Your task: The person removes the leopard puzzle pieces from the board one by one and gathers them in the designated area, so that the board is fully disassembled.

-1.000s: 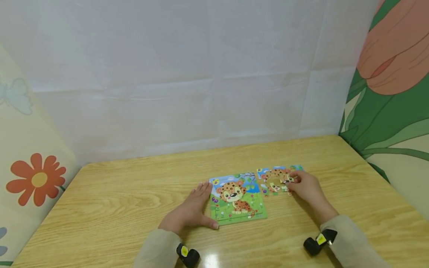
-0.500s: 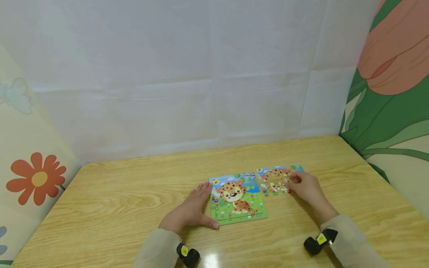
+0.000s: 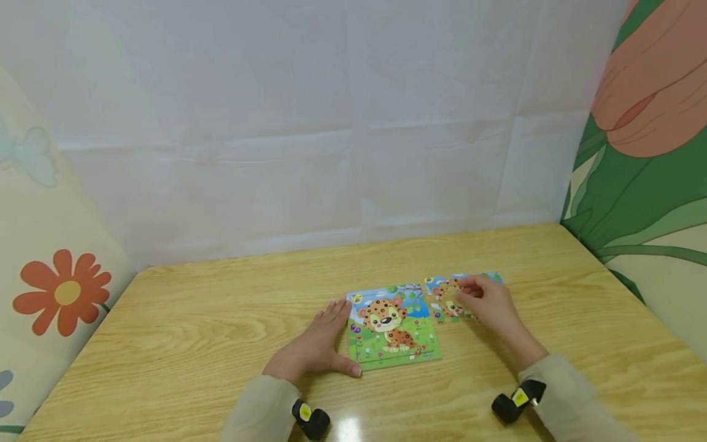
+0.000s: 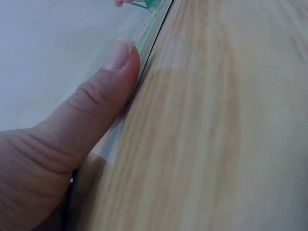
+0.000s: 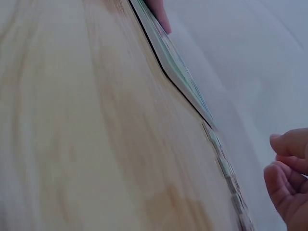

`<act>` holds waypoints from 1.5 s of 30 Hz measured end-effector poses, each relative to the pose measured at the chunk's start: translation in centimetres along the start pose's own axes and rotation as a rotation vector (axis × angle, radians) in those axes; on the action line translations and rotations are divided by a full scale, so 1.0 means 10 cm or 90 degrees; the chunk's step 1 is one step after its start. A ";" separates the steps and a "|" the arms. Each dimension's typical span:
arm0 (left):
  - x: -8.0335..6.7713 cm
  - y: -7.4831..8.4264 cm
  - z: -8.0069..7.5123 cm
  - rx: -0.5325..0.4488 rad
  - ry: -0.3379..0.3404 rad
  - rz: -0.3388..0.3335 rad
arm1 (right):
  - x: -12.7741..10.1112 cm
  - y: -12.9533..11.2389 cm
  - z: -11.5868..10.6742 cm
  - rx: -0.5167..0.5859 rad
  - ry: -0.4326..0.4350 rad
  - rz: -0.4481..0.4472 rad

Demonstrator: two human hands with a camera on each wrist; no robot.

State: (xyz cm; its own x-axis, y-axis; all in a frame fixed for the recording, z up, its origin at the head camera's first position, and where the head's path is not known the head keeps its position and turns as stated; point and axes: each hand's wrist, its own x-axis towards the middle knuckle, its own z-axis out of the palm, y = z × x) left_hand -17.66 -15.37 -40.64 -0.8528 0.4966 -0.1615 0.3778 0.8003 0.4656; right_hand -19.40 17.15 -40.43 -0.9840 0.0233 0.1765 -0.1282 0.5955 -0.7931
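A square jigsaw board (image 3: 394,353) with a spotted leopard cub on it lies on the wooden table. My left hand (image 3: 313,344) rests along its left side, fingers straight, thumb at the lower left corner. In the left wrist view that thumb (image 4: 103,94) lies along the board's edge. Thin jigsaw pieces (image 3: 454,309) form a second, smaller leopard picture just right of the board. Over them hovers my right hand (image 3: 493,310), its fingers bent and hiding several pieces. The right wrist view shows a gap between thumb and fingers, with no piece visible between them.
The wooden table (image 3: 193,331) reaches back to a white cloth (image 3: 276,184). Painted panels with a red flower (image 3: 66,294) and a large tulip (image 3: 652,92) stand at the sides. Each wrist wears a black camera band (image 3: 516,402).
My right hand has let go of a jigsaw piece among the others and moved a little left and up over the leopard's head. The left hand stays put.
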 end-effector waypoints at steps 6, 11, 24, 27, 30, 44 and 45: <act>0.01 0.00 0.00 -0.001 0.000 0.002 | -0.02 -0.07 0.20 0.068 -0.021 -0.008; 0.01 -0.01 0.01 -0.006 -0.002 0.002 | -0.06 -0.13 0.38 0.083 -0.048 -0.021; 0.02 -0.03 0.03 -0.001 0.004 0.000 | -0.09 -0.22 0.60 -0.031 -0.151 -0.186; 0.02 -0.02 0.03 -0.001 0.003 0.000 | -0.08 -0.21 0.61 -0.046 -0.176 -0.205; 0.02 -0.02 0.03 -0.002 0.004 0.000 | -0.09 -0.21 0.62 -0.080 -0.197 -0.229; 0.02 -0.01 0.01 -0.001 0.003 -0.004 | -0.09 -0.34 0.61 -0.225 -0.240 -0.276; 0.02 -0.01 0.01 -0.001 0.003 -0.004 | -0.09 -0.35 0.62 -0.228 -0.243 -0.271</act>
State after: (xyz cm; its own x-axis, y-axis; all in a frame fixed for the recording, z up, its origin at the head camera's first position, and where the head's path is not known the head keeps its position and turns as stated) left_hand -17.78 -15.33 -40.84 -0.8572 0.4894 -0.1602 0.3715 0.8032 0.4657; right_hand -18.85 10.08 -41.40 -0.8400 -0.5182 0.1609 -0.5304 0.7212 -0.4457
